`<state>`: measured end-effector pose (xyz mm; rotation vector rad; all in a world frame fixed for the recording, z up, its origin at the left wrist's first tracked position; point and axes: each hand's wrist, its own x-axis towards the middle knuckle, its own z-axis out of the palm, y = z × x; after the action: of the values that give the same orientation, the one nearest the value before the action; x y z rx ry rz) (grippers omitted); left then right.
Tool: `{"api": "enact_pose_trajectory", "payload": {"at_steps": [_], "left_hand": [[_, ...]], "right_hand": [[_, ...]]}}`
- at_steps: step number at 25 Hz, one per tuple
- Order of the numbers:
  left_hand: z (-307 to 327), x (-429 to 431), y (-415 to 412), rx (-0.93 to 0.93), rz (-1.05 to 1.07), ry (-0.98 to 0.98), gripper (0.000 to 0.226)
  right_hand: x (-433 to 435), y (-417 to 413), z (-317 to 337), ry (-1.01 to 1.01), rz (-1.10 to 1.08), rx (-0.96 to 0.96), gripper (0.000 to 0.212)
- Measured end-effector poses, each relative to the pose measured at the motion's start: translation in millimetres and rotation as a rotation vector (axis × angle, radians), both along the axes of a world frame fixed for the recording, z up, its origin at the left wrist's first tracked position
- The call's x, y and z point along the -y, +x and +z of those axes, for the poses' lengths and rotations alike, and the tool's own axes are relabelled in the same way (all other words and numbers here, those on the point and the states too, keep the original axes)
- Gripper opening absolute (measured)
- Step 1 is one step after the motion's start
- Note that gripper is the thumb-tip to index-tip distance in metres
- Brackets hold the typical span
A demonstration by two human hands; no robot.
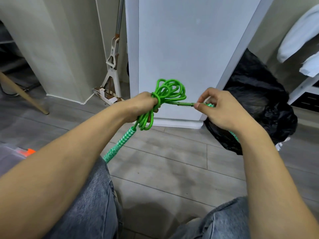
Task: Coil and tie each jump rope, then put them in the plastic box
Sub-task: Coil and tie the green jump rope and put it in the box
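Now your left hand (145, 106) clenches the coiled green jump rope (170, 91) in mid-air. Its free end runs level to the right, where your right hand (217, 111) pinches the handle (209, 105).

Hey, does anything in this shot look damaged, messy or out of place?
Only the mop leaning in the corner: its head and frame carry brown, rust-like stains, so it looks worn. The rope is a loose, uneven bundle in the left hand, which fits mid-tying. Nothing looks spilled.
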<state>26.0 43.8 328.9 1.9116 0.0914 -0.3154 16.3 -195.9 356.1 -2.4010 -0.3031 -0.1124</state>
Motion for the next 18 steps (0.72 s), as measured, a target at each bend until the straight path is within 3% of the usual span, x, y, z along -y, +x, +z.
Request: {"api": "enact_pose_trajectory", "payload": {"at_steps": [2, 3, 6, 8, 10, 12, 14, 16, 18], "left_hand": [[4, -5, -2, -0.149, -0.006, -0.251, 0.018], [4, -6, -4, -0.200, -0.088, -0.208, 0.017], [-3, -6, -10, -0.236, -0.345, 0.353, 0.015], [-10, -12, -3, -0.152, -0.213, 0.609, 0.016], [-9, -21, 5, -0.061, 0.035, 0.470, 0.015], [-6, -27, 11, -0.013, 0.173, 0.108, 0.022], [1, -22, 8, -0.003, 0.184, -0.137, 0.024], [5, -12, 3, -0.033, 0.156, -0.254, 0.017], [6, -5, 1, -0.075, 0.141, -0.304, 0.013]], "right_hand": [[9, 10, -12, -0.080, -0.129, -0.057, 0.014], [11, 13, -19, -0.088, -0.196, -0.066, 0.013], [20, 27, -34, 0.070, -0.357, 0.064, 0.011], [24, 30, -28, 0.154, -0.407, 0.097, 0.011], [22, 22, -16, 0.257, -0.372, -0.011, 0.014], [16, 6, -6, 0.417, -0.145, -0.335, 0.020], [2, -10, 2, 0.439, 0.112, -0.640, 0.025], [-14, -15, -1, 0.415, 0.240, -0.696, 0.025], [-29, -12, -8, 0.444, 0.246, -0.602, 0.023]]}}
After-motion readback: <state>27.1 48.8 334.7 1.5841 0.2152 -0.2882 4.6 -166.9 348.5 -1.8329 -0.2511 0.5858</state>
